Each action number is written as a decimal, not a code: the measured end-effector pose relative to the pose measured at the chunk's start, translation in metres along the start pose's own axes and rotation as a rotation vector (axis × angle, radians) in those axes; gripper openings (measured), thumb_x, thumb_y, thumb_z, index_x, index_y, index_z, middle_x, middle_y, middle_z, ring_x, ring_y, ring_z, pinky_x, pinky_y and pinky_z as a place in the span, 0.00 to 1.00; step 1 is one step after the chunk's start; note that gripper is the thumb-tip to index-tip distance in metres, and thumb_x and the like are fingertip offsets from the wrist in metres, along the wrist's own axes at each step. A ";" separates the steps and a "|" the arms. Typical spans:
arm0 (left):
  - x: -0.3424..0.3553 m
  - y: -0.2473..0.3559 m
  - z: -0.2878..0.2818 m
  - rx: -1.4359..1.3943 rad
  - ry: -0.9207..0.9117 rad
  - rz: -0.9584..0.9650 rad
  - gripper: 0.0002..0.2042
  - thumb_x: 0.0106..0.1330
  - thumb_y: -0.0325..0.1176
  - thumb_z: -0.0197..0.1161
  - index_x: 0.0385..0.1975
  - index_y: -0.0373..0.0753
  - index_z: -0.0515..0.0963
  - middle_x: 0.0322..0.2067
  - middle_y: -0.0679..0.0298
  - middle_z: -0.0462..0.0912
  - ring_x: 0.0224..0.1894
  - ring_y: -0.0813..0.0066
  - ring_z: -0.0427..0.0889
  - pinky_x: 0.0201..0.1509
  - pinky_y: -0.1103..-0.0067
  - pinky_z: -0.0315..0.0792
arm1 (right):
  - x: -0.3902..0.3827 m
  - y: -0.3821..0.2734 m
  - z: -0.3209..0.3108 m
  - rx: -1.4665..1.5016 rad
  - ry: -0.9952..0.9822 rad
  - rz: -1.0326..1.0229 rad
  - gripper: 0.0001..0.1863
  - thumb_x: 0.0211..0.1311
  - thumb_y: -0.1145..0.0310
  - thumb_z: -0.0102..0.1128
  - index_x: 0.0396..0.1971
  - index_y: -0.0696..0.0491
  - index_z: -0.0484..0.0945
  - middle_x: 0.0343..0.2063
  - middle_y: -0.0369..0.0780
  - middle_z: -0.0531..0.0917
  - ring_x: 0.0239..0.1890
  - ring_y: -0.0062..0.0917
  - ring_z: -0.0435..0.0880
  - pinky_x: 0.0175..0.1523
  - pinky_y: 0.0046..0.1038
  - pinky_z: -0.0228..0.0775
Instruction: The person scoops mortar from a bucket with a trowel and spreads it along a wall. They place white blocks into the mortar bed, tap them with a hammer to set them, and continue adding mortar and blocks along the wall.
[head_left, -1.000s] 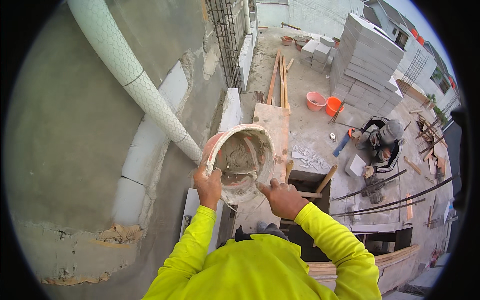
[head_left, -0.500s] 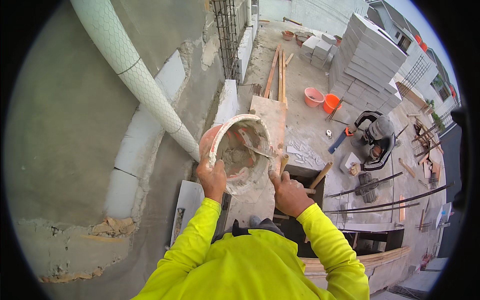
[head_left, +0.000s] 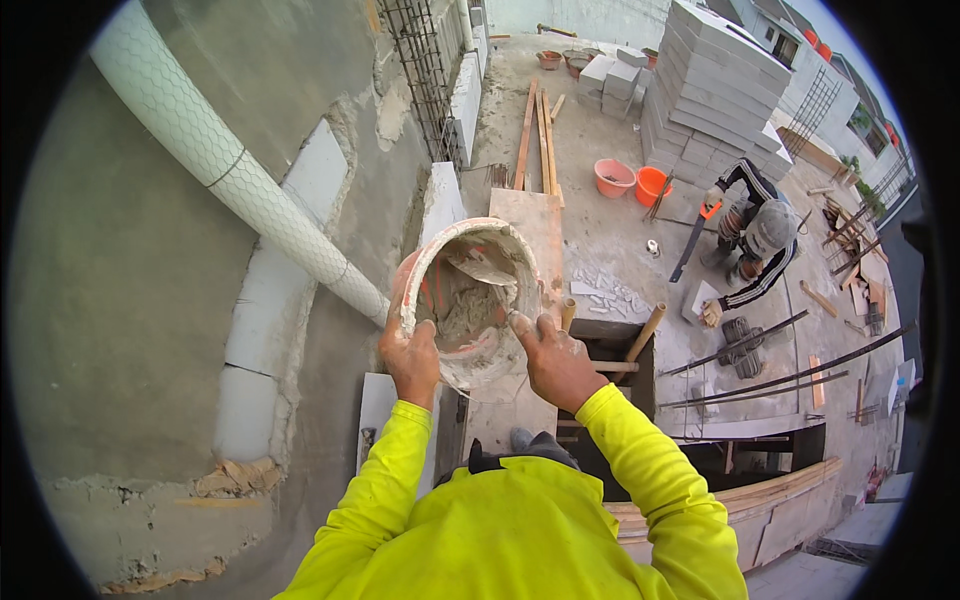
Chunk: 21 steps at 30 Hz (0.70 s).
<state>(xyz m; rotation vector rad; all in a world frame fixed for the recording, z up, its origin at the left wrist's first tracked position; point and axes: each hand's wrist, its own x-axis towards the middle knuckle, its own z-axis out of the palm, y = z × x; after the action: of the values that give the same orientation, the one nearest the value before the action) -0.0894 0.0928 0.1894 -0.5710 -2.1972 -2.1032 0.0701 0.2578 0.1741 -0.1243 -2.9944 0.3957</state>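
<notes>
My left hand (head_left: 410, 362) is closed on the near left rim of a pinkish-orange bucket (head_left: 407, 300), tilted so its mouth faces me. Dried grey mortar crusts the rim, and wet mortar (head_left: 468, 318) lies inside. In my right hand (head_left: 560, 365), beside the bucket's right edge, is a trowel (head_left: 482, 267). Its metal blade reaches into the bucket's mouth, smeared with mortar; the handle is mostly covered by my fingers.
A plank (head_left: 540, 235) runs beneath the bucket, beside a floor opening (head_left: 590, 440). A mesh-wrapped pipe (head_left: 250, 195) slants along the left wall. At right, a co-worker (head_left: 768, 228) holds a handsaw (head_left: 690, 245) beside a white block (head_left: 697, 302). Rebar (head_left: 830, 367) juts nearby.
The trowel blade has moved from the bucket's right rim farther in, up and left. My right hand has shifted slightly left. The co-worker has raised the saw and leaned over.
</notes>
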 end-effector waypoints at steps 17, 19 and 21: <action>-0.008 -0.015 -0.012 -0.345 0.047 -0.205 0.28 0.54 0.16 0.54 0.60 0.27 0.74 0.51 0.60 0.80 0.51 0.74 0.77 0.60 0.81 0.67 | 0.011 -0.018 -0.023 0.508 0.026 0.185 0.32 0.57 0.73 0.56 0.65 0.58 0.66 0.45 0.58 0.76 0.43 0.59 0.81 0.49 0.52 0.75; -0.011 -0.015 -0.011 -0.316 0.030 -0.215 0.28 0.54 0.16 0.54 0.60 0.27 0.75 0.50 0.61 0.81 0.50 0.74 0.78 0.59 0.81 0.68 | 0.013 -0.019 -0.023 0.515 0.049 0.176 0.31 0.57 0.73 0.56 0.64 0.59 0.66 0.46 0.58 0.77 0.43 0.59 0.82 0.48 0.52 0.76; -0.010 -0.015 -0.011 -0.328 0.005 -0.235 0.27 0.54 0.17 0.55 0.60 0.27 0.75 0.50 0.62 0.81 0.50 0.75 0.78 0.58 0.81 0.68 | 0.014 -0.021 -0.023 0.471 -0.053 0.074 0.30 0.57 0.73 0.55 0.63 0.58 0.66 0.47 0.58 0.76 0.43 0.58 0.82 0.47 0.51 0.77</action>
<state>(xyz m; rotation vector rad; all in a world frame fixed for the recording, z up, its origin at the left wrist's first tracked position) -0.0870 0.0795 0.1727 -0.3329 -2.0149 -2.6062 0.0576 0.2448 0.2029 -0.1807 -2.8559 1.1084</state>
